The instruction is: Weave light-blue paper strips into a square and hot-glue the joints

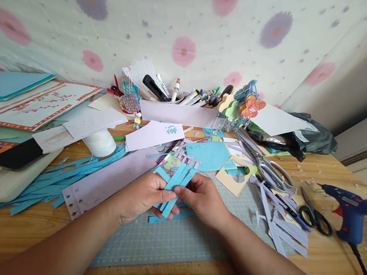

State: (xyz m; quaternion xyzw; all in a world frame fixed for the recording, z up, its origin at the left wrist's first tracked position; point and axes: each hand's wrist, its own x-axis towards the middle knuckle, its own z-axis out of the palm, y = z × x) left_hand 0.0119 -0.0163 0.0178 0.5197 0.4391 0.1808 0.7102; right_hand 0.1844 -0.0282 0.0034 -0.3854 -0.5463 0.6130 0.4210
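Observation:
Several blue paper strips [178, 179] are crossed over one another between my two hands, above the grey cutting mat [155, 251]. My left hand [149, 194] is closed on their left side, thumb on top, with some fingers showing underneath. On the right side my right hand [204, 199] pinches the same strips, its thumb tip close to the left thumb. More blue strips [169, 217] lie on the mat just below the hands. A sheet of blue paper [208, 154] and a beige paper with a hole [228, 184] lie beyond them.
Blue strips [74, 172] are heaped at the left near a phone [15, 153]. To the right lie large scissors [270, 171], small black-handled scissors [317, 216], lilac paper strips [287, 232] and a blue glue gun [351, 213] with its cord. A pen holder [183, 114] stands at the back.

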